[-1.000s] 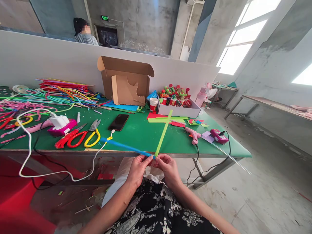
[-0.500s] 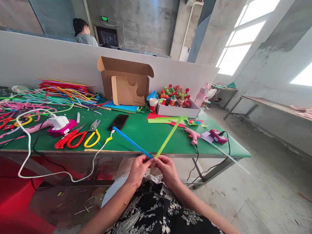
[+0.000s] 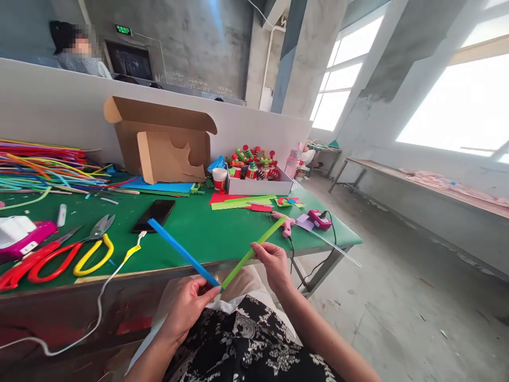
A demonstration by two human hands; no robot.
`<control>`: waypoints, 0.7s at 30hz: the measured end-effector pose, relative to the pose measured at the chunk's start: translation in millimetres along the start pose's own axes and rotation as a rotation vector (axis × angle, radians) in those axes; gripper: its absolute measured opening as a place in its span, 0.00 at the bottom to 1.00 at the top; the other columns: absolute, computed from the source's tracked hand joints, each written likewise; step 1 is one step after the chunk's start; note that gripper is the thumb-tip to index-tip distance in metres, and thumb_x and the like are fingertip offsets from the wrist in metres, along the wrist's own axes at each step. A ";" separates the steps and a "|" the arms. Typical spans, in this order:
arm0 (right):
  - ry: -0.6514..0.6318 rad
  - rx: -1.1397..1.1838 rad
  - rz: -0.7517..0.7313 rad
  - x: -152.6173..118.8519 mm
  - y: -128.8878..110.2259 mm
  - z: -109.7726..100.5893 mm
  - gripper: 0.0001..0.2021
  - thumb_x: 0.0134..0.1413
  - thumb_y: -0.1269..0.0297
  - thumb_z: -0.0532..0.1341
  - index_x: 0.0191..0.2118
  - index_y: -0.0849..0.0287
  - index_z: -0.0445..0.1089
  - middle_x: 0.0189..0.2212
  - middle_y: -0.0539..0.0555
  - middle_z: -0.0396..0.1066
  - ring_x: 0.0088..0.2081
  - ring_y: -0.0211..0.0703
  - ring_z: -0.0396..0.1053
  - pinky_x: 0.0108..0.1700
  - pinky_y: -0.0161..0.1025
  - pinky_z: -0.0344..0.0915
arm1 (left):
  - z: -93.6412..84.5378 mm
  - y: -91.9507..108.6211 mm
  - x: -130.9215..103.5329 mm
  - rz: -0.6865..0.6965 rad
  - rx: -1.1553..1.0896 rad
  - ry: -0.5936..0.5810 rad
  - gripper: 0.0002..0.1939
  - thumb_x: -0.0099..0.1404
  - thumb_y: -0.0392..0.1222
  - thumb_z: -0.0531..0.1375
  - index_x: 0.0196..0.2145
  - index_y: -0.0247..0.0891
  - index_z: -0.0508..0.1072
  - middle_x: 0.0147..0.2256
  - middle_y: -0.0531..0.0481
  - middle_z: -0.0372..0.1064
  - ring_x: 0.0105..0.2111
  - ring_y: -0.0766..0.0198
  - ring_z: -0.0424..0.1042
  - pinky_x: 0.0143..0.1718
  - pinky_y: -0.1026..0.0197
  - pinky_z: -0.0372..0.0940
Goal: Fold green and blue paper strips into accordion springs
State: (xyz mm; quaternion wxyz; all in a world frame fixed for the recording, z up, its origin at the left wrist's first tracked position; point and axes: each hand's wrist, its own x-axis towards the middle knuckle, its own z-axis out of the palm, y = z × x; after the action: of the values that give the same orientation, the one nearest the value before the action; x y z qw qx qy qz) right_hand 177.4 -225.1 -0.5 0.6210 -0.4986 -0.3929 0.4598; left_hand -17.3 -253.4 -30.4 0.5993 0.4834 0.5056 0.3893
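Two narrow strips meet at their lower ends in a V in front of the table edge. My left hand pinches the lower end of the blue paper strip, close to where it joins the green one. My right hand grips the light green paper strip further up its length, between thumb and fingers. The far tip of the blue strip reaches up near a black phone. Behind the green strip's upper tip lies a pink glue gun. The exact joint is partly covered by my left fingertips.
On the green table are scissors and red-handled pliers at left. Pipe cleaners are heaped behind. A cardboard box, a paper cup and a white box of small crafts stand at the back. A person is beyond the partition.
My right hand has slid up the green strip, away from the joint. My left hand still holds the lower end. The view has turned to the right.
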 end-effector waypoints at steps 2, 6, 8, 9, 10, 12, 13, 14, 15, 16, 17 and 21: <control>0.041 0.013 -0.020 5.1 -8.6 -7.4 0.15 0.34 0.53 0.71 0.17 0.59 0.72 0.15 0.47 0.64 0.22 0.34 0.58 0.29 0.36 0.55 | -4.1 -2.2 -3.2 -0.027 0.029 -0.047 0.17 0.43 0.54 0.68 0.21 0.37 0.75 0.22 0.50 0.72 0.25 0.60 0.68 0.29 0.61 0.61; 0.122 0.039 -0.051 12.4 -22.2 -19.0 0.15 0.30 0.53 0.73 0.18 0.59 0.74 0.15 0.46 0.63 0.21 0.33 0.58 0.28 0.36 0.55 | -11.2 -4.5 -9.6 -0.054 0.029 -0.104 0.17 0.44 0.55 0.68 0.23 0.38 0.76 0.24 0.49 0.73 0.30 0.56 0.71 0.34 0.59 0.64; 0.157 0.050 -0.074 14.6 -26.1 -22.9 0.14 0.28 0.53 0.73 0.18 0.59 0.74 0.16 0.46 0.64 0.21 0.33 0.58 0.28 0.36 0.56 | -13.3 -4.6 -13.2 -0.068 0.019 -0.122 0.17 0.44 0.55 0.68 0.24 0.38 0.77 0.25 0.49 0.73 0.30 0.55 0.71 0.34 0.58 0.65; 0.171 0.055 -0.085 15.6 -27.4 -24.5 0.14 0.28 0.53 0.74 0.18 0.59 0.75 0.16 0.46 0.65 0.21 0.33 0.59 0.28 0.36 0.57 | -14.2 -4.5 -15.1 -0.072 0.013 -0.128 0.17 0.44 0.55 0.68 0.24 0.38 0.77 0.25 0.49 0.74 0.31 0.55 0.71 0.35 0.58 0.65; 0.184 0.058 -0.096 16.7 -28.6 -26.1 0.15 0.27 0.53 0.74 0.18 0.59 0.75 0.17 0.47 0.65 0.21 0.33 0.59 0.28 0.36 0.58 | -15.3 -4.3 -17.1 -0.072 0.004 -0.130 0.17 0.44 0.55 0.68 0.25 0.38 0.77 0.25 0.49 0.74 0.31 0.55 0.71 0.35 0.58 0.65; 0.214 0.062 -0.111 19.6 -30.5 -29.8 0.15 0.27 0.53 0.74 0.20 0.59 0.77 0.18 0.47 0.67 0.21 0.33 0.59 0.29 0.36 0.59 | -18.6 -4.1 -20.5 -0.066 -0.014 -0.117 0.17 0.45 0.56 0.68 0.26 0.38 0.78 0.26 0.48 0.75 0.31 0.55 0.72 0.35 0.59 0.65; 0.233 0.066 -0.119 21.5 -31.6 -32.2 0.15 0.27 0.53 0.74 0.21 0.59 0.77 0.18 0.48 0.68 0.21 0.33 0.60 0.28 0.36 0.59 | -21.0 -4.1 -21.4 -0.060 -0.019 -0.106 0.18 0.46 0.56 0.67 0.26 0.38 0.78 0.27 0.48 0.75 0.31 0.55 0.72 0.35 0.59 0.65; 0.255 0.077 -0.130 23.6 -32.6 -35.0 0.15 0.27 0.53 0.74 0.22 0.59 0.78 0.19 0.48 0.69 0.21 0.33 0.60 0.28 0.36 0.60 | -23.9 -4.2 -21.6 -0.056 -0.015 -0.100 0.17 0.46 0.55 0.68 0.26 0.38 0.78 0.27 0.48 0.75 0.32 0.55 0.72 0.36 0.59 0.65; 0.280 0.096 -0.144 25.8 -33.6 -37.9 0.15 0.28 0.53 0.74 0.23 0.59 0.78 0.19 0.48 0.69 0.22 0.33 0.60 0.28 0.36 0.60 | -27.0 -4.3 -21.0 -0.054 -0.005 -0.101 0.17 0.46 0.54 0.68 0.26 0.37 0.78 0.27 0.48 0.75 0.32 0.55 0.72 0.36 0.59 0.65; 0.306 0.122 -0.160 27.7 -34.3 -40.7 0.15 0.29 0.53 0.74 0.24 0.59 0.78 0.20 0.48 0.69 0.22 0.33 0.60 0.28 0.35 0.60 | -30.1 -4.5 -19.7 -0.053 0.008 -0.107 0.16 0.45 0.53 0.69 0.26 0.37 0.77 0.27 0.48 0.75 0.32 0.55 0.71 0.36 0.59 0.65; 0.329 0.153 -0.176 29.1 -34.6 -42.8 0.15 0.29 0.53 0.74 0.24 0.58 0.78 0.20 0.48 0.70 0.22 0.32 0.61 0.28 0.35 0.60 | -32.7 -4.5 -17.7 -0.055 0.016 -0.115 0.16 0.43 0.51 0.70 0.25 0.37 0.77 0.27 0.48 0.74 0.33 0.55 0.71 0.36 0.60 0.64; 0.264 0.221 -0.143 23.6 -25.9 -35.5 0.15 0.31 0.54 0.74 0.26 0.58 0.77 0.23 0.47 0.70 0.22 0.30 0.59 0.30 0.34 0.64 | -33.1 0.4 -8.2 -0.024 -0.103 -0.027 0.17 0.44 0.52 0.70 0.23 0.36 0.74 0.24 0.50 0.71 0.26 0.63 0.67 0.31 0.63 0.61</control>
State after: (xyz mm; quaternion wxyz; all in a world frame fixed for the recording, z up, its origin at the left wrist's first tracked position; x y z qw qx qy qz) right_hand 221.9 -213.6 18.8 0.7494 -0.4542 -0.2895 0.3852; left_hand -51.4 -255.0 -28.8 0.6347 0.4513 0.4824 0.4010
